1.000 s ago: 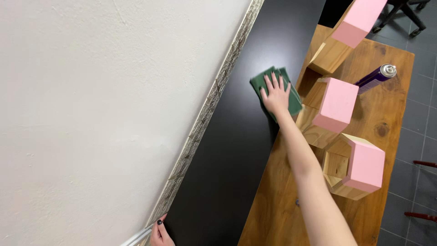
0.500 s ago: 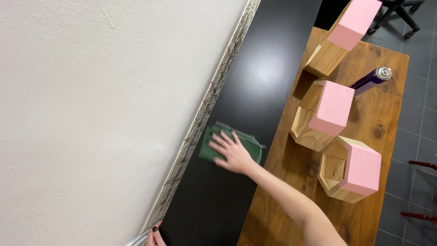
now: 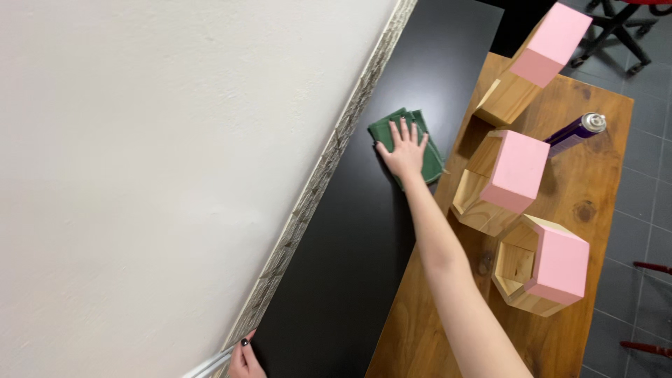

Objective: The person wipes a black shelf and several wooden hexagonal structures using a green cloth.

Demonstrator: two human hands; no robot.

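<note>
Glossy black counter (image 3: 364,231) runs along a white wall w/ pale textured stone trim (image 3: 315,182); wooden plank top (image 3: 581,175) adjoins it, grey tile floor beyond. Right hand (image 3: 403,150): fingers spread, flat on folded dark green cloth (image 3: 420,150) lying on the black counter nr the wood edge. Left hand (image 3: 241,360) at bottom edge, mostly cut off; grip state can't tell. Three hexagonal wooden boxes w/ pink faces (image 3: 507,178) and a purple spray can (image 3: 577,131) on the wood.

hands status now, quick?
Right hand: open, flat on the green cloth.
Left hand: mostly out of frame, cannot tell.
</note>
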